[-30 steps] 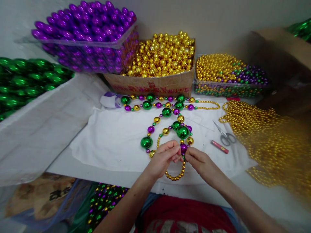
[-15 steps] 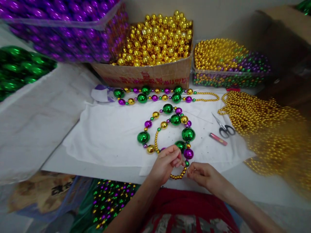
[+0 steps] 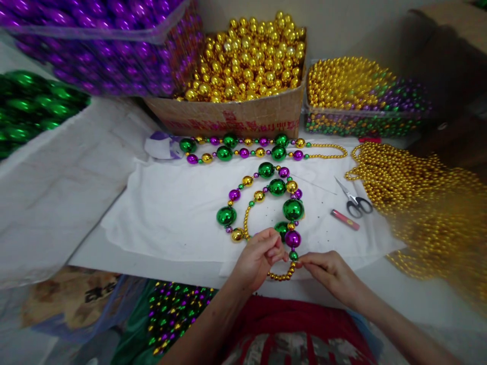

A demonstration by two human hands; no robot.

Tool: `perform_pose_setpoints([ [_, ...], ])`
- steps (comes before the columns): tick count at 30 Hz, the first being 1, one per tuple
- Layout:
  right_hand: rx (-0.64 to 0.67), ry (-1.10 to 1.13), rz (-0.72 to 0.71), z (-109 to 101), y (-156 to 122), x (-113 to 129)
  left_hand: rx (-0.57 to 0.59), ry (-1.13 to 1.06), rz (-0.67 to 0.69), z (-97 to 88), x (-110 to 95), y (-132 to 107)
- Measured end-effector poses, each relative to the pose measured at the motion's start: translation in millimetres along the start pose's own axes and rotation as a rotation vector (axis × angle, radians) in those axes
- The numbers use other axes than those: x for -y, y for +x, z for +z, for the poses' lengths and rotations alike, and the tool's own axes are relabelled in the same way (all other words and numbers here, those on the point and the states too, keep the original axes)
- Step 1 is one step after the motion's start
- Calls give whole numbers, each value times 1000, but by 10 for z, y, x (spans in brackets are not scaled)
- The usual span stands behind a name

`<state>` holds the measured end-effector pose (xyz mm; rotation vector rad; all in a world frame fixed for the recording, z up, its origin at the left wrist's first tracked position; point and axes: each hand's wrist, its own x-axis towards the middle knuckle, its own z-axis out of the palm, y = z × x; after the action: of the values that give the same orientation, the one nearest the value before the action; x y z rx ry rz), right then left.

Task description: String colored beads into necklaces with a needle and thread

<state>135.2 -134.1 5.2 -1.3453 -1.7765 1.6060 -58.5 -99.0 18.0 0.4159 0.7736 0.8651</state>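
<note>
A bead necklace [image 3: 292,209] is laid in loops on a white cloth [image 3: 171,213], just in front of the person. Shiny green, purple and gold balls are strung on it, big and small. By the right hand [image 3: 327,268], it is pinched with the tips of finger and thumb at its near end, just below a small green bead [image 3: 293,256] and beside the little gold ones. The left hand [image 3: 266,253] is held close by, with its fingers curled in. It cannot be told whether any string is pinched there.

Behind the loops, a second necklace [image 3: 244,152] is stretched out in two rows. On the right, scissors [image 3: 350,199] and a small red tube [image 3: 344,219] are laid near each other. Farther right, strings of gold beads [image 3: 403,177] are heaped.

At the back, a cardboard box [image 3: 236,115] is piled high with gold balls. To its left, a clear bin [image 3: 95,33] is filled with purple balls. To its right, a low plastic bin [image 3: 365,115] is filled with tiny mixed beads.
</note>
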Motion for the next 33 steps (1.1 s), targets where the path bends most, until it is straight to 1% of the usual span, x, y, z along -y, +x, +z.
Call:
perform_pose_setpoints([
  [6,1,-27,3,-21,-10,32,-3,-19,-10,-11,23,4],
  [12,-17,-29,13,28,-11,-40,-12,-15,-20,-61,110,23],
  [14,-12,1,25,20,4,-29,-12,48,14,-52,72,0],
  [16,16,61,22,-10,18,33,24,236,61,3,-46,-58],
  [17,39,99,11,-29,21,79,70,384,81,52,-134,-101],
  [18,66,136,-3,-48,19,129,149,558,102,117,-236,-151],
  [19,96,170,-19,-65,11,180,257,744,116,195,-345,-203],
  [21,146,207,-31,-92,-19,267,563,1082,171,376,-555,-296],
  [23,151,196,-25,-121,-61,337,833,1294,213,556,-722,-345],
  [24,144,171,-25,-145,-83,373,921,1358,229,636,-787,-345],
  [25,136,137,-32,-180,-102,418,966,1399,246,706,-844,-329],
  [27,109,48,-63,-290,-128,544,977,1425,255,823,-952,-251],
  [28,95,4,-86,-365,-131,626,963,1411,227,872,-1010,-196],
  [30,64,-67,-131,-538,-120,814,911,1347,112,961,-1141,-76],
  [32,44,-99,-172,-707,-89,1004,816,1230,-20,1043,-1283,14],
  [33,46,-95,-183,-778,-68,1088,760,1161,-66,1083,-1350,34],
])
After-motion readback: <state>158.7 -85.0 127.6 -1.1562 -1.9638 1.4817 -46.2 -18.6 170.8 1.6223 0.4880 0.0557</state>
